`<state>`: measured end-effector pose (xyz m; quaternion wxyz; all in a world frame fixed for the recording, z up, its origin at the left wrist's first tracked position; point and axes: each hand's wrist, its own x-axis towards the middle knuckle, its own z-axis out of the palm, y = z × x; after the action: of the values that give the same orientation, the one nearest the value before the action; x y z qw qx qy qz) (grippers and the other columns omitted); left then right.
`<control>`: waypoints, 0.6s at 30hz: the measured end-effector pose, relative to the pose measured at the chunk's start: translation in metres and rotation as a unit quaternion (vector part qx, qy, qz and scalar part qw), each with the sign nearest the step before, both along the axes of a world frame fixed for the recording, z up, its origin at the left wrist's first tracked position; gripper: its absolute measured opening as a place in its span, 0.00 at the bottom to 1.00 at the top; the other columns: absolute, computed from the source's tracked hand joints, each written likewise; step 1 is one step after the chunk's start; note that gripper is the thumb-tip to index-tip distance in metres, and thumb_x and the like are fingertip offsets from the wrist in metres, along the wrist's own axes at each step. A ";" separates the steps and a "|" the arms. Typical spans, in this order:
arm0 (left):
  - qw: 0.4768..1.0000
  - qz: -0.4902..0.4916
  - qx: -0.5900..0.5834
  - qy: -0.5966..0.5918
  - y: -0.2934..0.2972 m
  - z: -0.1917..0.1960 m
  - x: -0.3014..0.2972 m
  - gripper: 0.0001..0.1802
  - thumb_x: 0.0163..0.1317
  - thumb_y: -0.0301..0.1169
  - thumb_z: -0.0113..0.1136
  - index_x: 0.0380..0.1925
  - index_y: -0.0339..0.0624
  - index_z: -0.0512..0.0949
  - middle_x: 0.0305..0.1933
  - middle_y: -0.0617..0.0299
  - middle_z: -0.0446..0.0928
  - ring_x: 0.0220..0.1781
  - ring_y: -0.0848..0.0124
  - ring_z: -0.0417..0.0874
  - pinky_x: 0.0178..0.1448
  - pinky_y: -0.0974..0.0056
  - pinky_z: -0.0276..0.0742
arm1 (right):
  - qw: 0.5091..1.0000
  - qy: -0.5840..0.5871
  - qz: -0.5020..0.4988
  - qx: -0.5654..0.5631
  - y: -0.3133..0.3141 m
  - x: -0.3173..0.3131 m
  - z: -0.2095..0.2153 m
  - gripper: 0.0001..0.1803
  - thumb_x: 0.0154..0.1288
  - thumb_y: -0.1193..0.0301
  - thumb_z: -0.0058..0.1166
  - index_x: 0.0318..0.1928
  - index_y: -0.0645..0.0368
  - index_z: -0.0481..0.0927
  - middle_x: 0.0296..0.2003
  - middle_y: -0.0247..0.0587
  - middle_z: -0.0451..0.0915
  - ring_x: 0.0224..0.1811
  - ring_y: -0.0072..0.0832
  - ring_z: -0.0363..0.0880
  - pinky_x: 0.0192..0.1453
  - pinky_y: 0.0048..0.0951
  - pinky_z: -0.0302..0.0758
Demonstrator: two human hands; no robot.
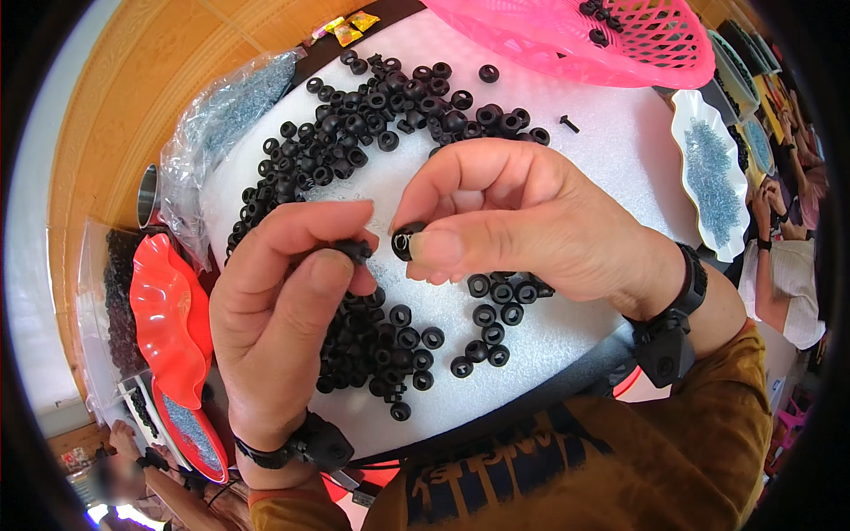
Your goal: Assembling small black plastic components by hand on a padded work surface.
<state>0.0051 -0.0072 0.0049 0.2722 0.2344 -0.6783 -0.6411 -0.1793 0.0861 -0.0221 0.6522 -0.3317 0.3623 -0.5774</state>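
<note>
Over the middle of a white foam-covered work surface (pixel 611 168), my two hands are close together. Between thumb and fingers, my left hand (pixel 270 310) pinches a small black plastic piece (pixel 358 250), mostly covered by the fingers. Facing it, my right hand (pixel 531 221) grips a round, hollow black plastic part (pixel 405 241) by its side. A thin pale curve, like a spring's coil, shows in that part's opening. The two pieces are apart. Behind my hands lies a pile of similar round black parts (pixel 354 124) with holes; a second cluster (pixel 390 354) lies nearer me.
A pink mesh basket (pixel 567 53) stands at the far right, and a white scalloped dish (pixel 682 133) of small bluish bits is on the right. Left are a clear plastic bag (pixel 190 159) and a red wavy dish (pixel 164 301). Other people sit at both sides.
</note>
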 end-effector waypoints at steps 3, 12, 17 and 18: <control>0.999 0.029 -0.012 0.010 0.004 -0.002 0.000 0.11 0.61 0.27 0.58 0.42 0.32 0.75 0.37 0.61 0.77 0.32 0.79 0.75 0.39 0.76 0.71 | 1.000 0.000 0.006 -0.004 0.001 0.001 0.000 0.10 0.63 0.73 0.56 0.44 0.62 0.76 0.35 0.35 0.81 0.38 0.18 0.79 0.44 0.19 0.76; 0.999 0.047 -0.002 0.019 0.006 -0.007 0.000 0.11 0.60 0.27 0.61 0.40 0.34 0.75 0.33 0.64 0.77 0.30 0.82 0.74 0.35 0.78 0.71 | 1.000 -0.012 0.015 -0.004 0.002 0.006 -0.001 0.11 0.63 0.68 0.57 0.42 0.62 0.77 0.33 0.31 0.79 0.35 0.15 0.75 0.40 0.17 0.72; 0.999 0.044 -0.008 0.009 0.007 -0.007 -0.001 0.10 0.60 0.27 0.61 0.40 0.34 0.75 0.33 0.66 0.77 0.31 0.84 0.73 0.35 0.79 0.68 | 1.000 -0.008 0.023 0.003 0.001 0.006 -0.002 0.12 0.63 0.68 0.57 0.42 0.63 0.77 0.32 0.32 0.79 0.34 0.16 0.75 0.39 0.17 0.72; 0.999 0.038 -0.010 0.007 0.007 -0.007 -0.001 0.10 0.59 0.27 0.61 0.40 0.34 0.75 0.33 0.67 0.76 0.31 0.84 0.72 0.35 0.79 0.67 | 0.999 -0.014 0.030 0.004 0.001 0.005 -0.002 0.12 0.63 0.68 0.57 0.42 0.64 0.77 0.31 0.32 0.79 0.33 0.16 0.75 0.38 0.18 0.71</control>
<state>0.0039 -0.0002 -0.0022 0.3032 0.2529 -0.6737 -0.6248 -0.1741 0.0874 -0.0238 0.6753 -0.3315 0.3452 -0.5612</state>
